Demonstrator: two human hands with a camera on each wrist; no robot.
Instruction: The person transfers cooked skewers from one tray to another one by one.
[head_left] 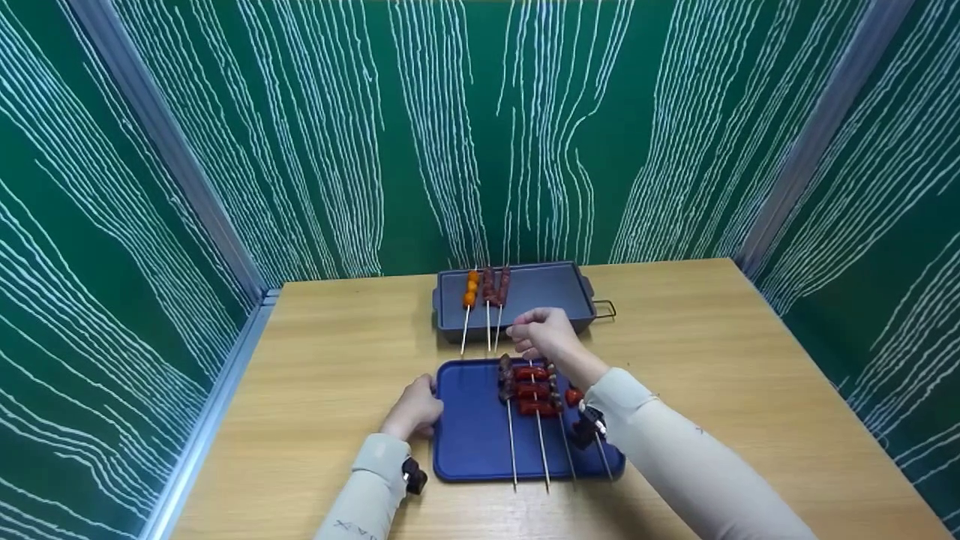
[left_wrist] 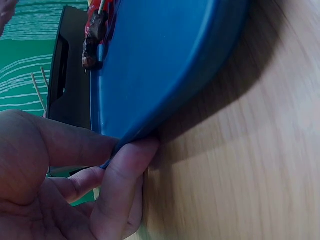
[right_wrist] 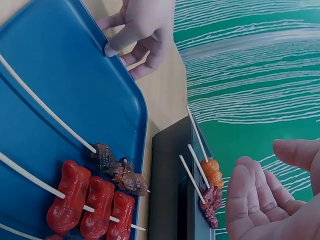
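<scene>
A blue tray [head_left: 472, 427] lies on the table, and my left hand [head_left: 417, 407] pinches its left rim between thumb and fingers. Across the tray's right half lie several skewers: a dark meat skewer [right_wrist: 117, 167], a skewer of red sausages [head_left: 533, 391], and others partly hidden by my right forearm. My right hand [head_left: 551, 334] hovers between the tray and the grill pan [head_left: 540, 289], its fingers loosely bent around nothing. In the pan's left part rest a skewer of orange balls [head_left: 470, 289] and two dark red meat skewers [head_left: 496, 286], sticks pointing toward me.
The grey pan has a wire handle [head_left: 606, 308] on its right side. It stands near the back edge of the wooden table [head_left: 337, 352]. Green walls with white lines [head_left: 427, 150] enclose the back and both sides.
</scene>
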